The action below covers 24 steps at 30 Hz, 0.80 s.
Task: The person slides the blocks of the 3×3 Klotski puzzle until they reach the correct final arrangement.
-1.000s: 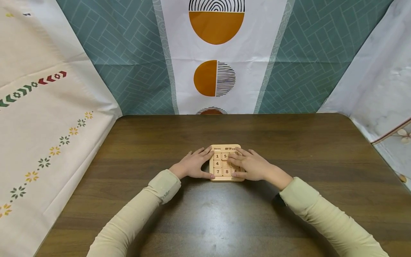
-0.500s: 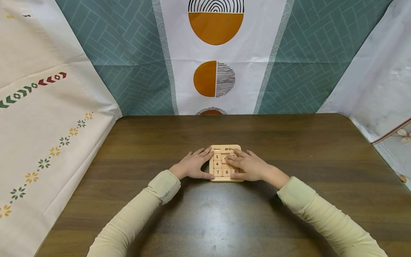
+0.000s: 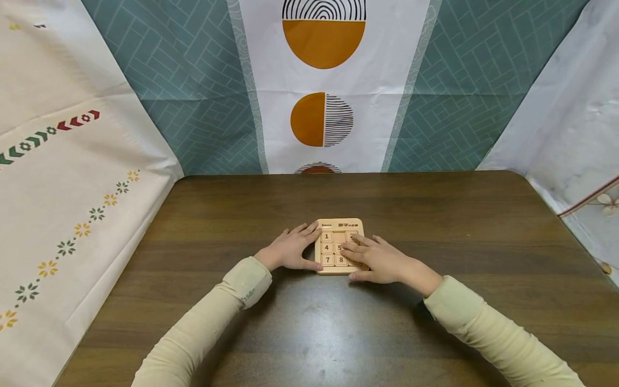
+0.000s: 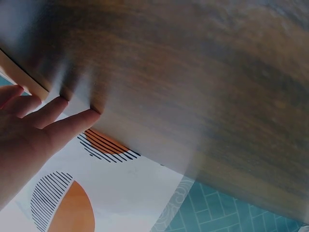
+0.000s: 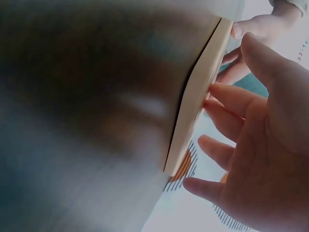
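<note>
A wooden sliding number puzzle [image 3: 333, 225] lies flat on the table, its tiles printed with digits. Tiles 1, 4, 7, 8 and 5 can be read, with the 5 tile [image 3: 339, 248] in the centre and a gap above it. Along the puzzle's left edge rests my left hand [image 3: 290, 250], fingers spread and thumb at the near-left corner. My right hand [image 3: 384, 261] comes from the right, its fairly straight fingertips on the tiles and covering part of the right column. In the right wrist view the puzzle's side [image 5: 199, 96] shows beside the outstretched fingers.
The brown wooden table [image 3: 309, 328] spreads around the puzzle. Behind it hangs a teal and white patterned cloth [image 3: 382, 64]. A cream embroidered cloth [image 3: 53, 209] borders the left side, and a pale cloth [image 3: 575, 123] the right.
The 5 tile has slid from the top middle down to the centre, so the gap is now at the top. My right hand has shifted slightly nearer; the left stays put.
</note>
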Tool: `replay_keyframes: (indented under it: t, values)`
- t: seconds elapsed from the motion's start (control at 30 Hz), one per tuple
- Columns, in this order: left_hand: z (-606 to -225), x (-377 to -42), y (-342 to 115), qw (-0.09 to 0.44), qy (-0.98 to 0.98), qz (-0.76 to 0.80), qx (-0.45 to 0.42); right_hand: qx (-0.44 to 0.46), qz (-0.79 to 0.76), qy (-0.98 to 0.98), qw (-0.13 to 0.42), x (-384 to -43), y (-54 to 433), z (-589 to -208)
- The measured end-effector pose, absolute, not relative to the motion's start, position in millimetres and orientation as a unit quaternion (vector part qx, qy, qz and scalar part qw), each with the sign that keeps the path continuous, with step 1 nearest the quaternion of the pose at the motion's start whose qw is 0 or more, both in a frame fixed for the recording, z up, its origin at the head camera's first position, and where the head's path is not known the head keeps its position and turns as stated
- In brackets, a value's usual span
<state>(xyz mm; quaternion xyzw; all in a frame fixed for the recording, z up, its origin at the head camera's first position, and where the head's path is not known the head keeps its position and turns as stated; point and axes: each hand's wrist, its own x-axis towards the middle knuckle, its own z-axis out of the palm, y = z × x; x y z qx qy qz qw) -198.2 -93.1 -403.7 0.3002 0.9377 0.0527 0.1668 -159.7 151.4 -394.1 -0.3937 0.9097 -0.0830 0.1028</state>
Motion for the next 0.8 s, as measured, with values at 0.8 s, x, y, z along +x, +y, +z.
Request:
replay_keyframes:
  t: [0.8]
  values:
    - [-405,-197,-94,0.165,0.938,0.055,0.301,-0.347,-0.050,0.933,0.075,-178,154,-390]
